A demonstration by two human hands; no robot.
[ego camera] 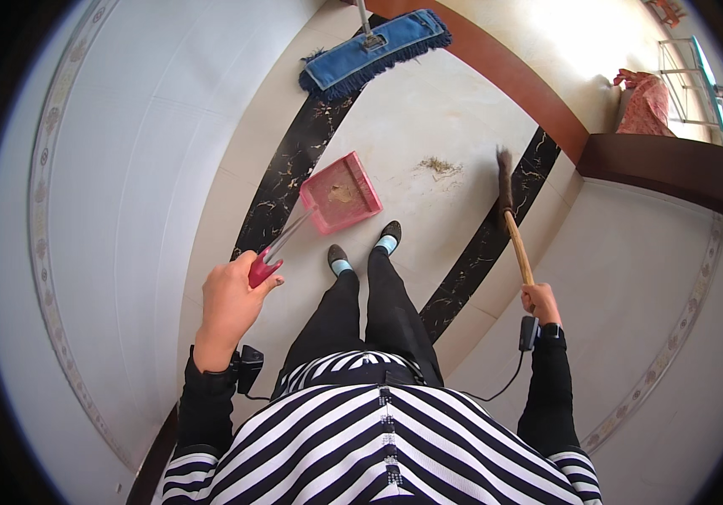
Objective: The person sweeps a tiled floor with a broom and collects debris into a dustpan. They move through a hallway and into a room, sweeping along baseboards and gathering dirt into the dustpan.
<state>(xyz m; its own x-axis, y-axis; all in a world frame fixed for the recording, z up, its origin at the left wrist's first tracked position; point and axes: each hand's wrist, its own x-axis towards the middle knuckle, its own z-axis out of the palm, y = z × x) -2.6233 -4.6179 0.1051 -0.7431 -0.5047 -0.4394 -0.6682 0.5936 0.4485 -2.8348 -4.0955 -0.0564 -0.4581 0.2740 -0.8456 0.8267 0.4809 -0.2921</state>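
Note:
My left hand [230, 297] grips the red handle of a long-handled pink dustpan [343, 192]. The pan appears to rest on the floor ahead of my feet, with some pale debris lying in it. In my right hand [541, 302] is the wooden handle of a broom [518, 246]. Its dark bristle head is over the black floor strip on the right, apart from the dustpan; whether it touches the floor I cannot tell. Between the two tools a small heap of dry, straw-like debris [438, 166] lies on the pale tiles, with finer bits scattered around it.
A blue dust mop [379, 52] lies across the left black strip at the far side. White walls [115, 177] rise on both sides. Beyond the reddish-brown threshold [500, 63] stand a red patterned cloth [644, 104] and a metal-framed rack [690, 82]. Cabled devices sit at my wrists.

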